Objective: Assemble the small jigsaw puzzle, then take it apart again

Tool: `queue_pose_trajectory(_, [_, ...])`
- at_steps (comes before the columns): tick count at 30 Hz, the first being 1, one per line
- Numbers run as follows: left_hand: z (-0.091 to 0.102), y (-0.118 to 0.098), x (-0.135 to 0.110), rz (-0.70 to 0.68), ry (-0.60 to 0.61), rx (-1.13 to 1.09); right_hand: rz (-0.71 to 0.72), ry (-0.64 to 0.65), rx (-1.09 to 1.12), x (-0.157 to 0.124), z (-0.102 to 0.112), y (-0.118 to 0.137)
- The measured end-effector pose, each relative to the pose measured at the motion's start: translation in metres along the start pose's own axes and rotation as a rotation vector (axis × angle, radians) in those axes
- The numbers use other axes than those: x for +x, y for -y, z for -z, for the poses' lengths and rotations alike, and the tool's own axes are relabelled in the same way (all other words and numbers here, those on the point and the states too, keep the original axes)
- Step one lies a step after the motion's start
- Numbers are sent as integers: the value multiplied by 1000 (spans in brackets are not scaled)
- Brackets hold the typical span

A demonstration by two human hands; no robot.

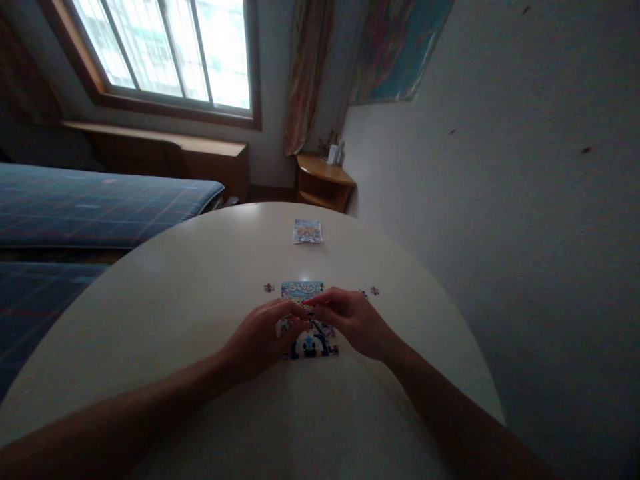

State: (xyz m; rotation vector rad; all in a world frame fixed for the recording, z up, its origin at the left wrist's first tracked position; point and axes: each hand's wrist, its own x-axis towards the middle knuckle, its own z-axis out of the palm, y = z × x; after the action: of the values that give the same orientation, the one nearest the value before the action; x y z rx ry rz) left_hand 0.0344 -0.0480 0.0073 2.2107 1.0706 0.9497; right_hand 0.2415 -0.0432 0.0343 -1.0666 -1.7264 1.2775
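Observation:
A partly joined jigsaw puzzle [310, 347] with a blue cartoon dog face lies flat on the round table, its upper part [303, 288] lettered and brightly coloured. Both hands are over its middle and cover much of it. My left hand [267, 330] comes from the left, thumb and fingers curled in with the tips at a small jigsaw piece. From the right, my right hand [350, 317] pinches at the same spot, where a bit of red and yellow shows between the fingertips. The piece's outline is mostly hidden.
Loose jigsaw pieces lie left [269, 288] and right [375, 291] of the puzzle. Farther back on the white table [215, 267] is a small picture sheet [307, 231]. A bed [100, 200] stands to the left, a wall [525, 220] to the right, and a corner shelf [325, 170] behind.

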Motion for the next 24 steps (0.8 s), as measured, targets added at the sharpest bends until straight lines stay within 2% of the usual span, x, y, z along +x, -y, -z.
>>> queue_pose_trajectory(4, [2, -2, 2, 110, -46, -66, -44, -46, 87, 1, -12, -3])
queue_pose_trajectory(9, [5, -2, 7, 159, -46, -145, -75, -24, 81, 0, -12, -5])
queue_pose_trajectory(13, [6, 3, 7, 80, -38, -54, -26, 44, -193, -3, -6, -2])
queue_pose_trajectory(16, [5, 9, 5, -12, -28, 52, 123, 82, -448, -7, 2, 4])
queue_pose_trajectory(18, [4, 14, 3, -24, -16, 105, 219, 130, -579, -8, 6, 9])
queue_pose_trajectory(24, [0, 15, 0, -13, 15, 155, 325, 297, -759, -8, 8, 12])
